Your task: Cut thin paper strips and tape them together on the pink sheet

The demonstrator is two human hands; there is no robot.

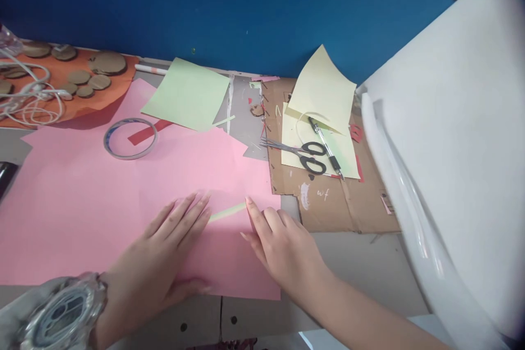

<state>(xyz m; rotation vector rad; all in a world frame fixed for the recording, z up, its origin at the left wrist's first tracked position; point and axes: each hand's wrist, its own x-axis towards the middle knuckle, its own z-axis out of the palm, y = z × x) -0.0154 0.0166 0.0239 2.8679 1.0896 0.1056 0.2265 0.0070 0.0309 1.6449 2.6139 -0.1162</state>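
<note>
A narrow pale yellow-green paper strip (pixel 227 211) lies on a large pink paper sheet (pixel 90 213). My left hand (pixel 164 246) rests flat on the sheet, fingers stretched out, its fingertips at the strip's left end. At the strip's other end, the index fingertip of my right hand (pixel 283 240) presses down; the remaining fingers are curled and the thumb stands apart. Neither hand grips anything that I can see. Farther back on the pink paper sits a roll of tape (pixel 107 145), with a red paper strip (pixel 143 135) partly inside its ring.
Scissors (pixel 293 147) and a pen (pixel 326 145) lie over yellow paper on brown cardboard (pixel 328 216). Light green paper (pixel 188 93) is behind the tape. Cardboard discs (pixel 107 62) and white earphones (pixel 36 93) occupy orange paper. A blue wall (pixel 246 11) and white sheet (pixel 463 120) border the table.
</note>
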